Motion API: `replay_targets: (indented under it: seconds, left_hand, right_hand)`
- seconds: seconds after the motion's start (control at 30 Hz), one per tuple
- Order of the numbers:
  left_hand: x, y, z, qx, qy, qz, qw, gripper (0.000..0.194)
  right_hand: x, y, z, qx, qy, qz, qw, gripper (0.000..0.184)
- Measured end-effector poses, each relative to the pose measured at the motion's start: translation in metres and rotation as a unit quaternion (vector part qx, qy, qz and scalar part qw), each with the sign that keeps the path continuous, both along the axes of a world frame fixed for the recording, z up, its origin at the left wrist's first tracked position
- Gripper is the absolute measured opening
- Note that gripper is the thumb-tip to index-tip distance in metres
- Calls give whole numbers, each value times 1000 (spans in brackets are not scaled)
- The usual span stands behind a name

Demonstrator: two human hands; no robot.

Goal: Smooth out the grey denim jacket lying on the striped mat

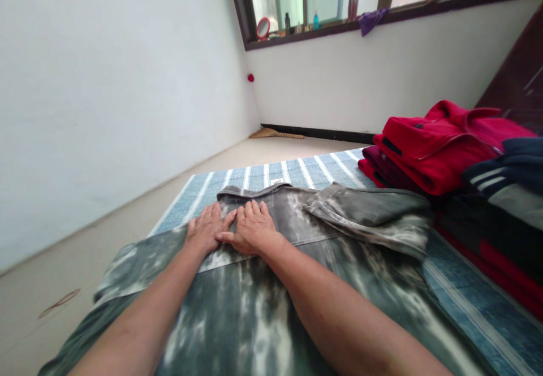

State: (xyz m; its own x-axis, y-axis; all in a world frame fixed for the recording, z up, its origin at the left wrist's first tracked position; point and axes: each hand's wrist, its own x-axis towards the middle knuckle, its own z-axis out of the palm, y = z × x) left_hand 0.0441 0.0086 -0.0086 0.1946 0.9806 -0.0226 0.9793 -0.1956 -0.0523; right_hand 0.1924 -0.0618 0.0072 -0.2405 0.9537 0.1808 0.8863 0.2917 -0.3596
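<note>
A grey-green and white tie-dye jacket lies spread out on a blue striped bedsheet. Its collar edge points away from me, and a sleeve is folded over on the right side. My left hand rests flat on the cloth just below the collar, fingers stretched out. Close beside it, thumbs nearly touching, my right hand also presses flat on the jacket with its fingers extended. Neither hand grips the fabric.
Folded clothes stand at the right, with a red jacket on top and a navy garment beside it. A broom lies on the floor by the far wall. The windowsill holds a mirror, several bottles and a purple cloth.
</note>
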Motion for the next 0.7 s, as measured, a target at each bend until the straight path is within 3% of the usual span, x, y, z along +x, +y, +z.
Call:
replay_targets:
  seconds: [0.23, 0.7]
  left_hand:
    - [11, -8, 10, -19, -13, 46, 999, 74]
    - [9, -9, 9, -10, -14, 42, 999, 69]
  right_hand:
    - [0, 1, 0, -5, 4, -8, 1000, 88]
    - [0, 0, -2, 16, 6, -29, 999, 87]
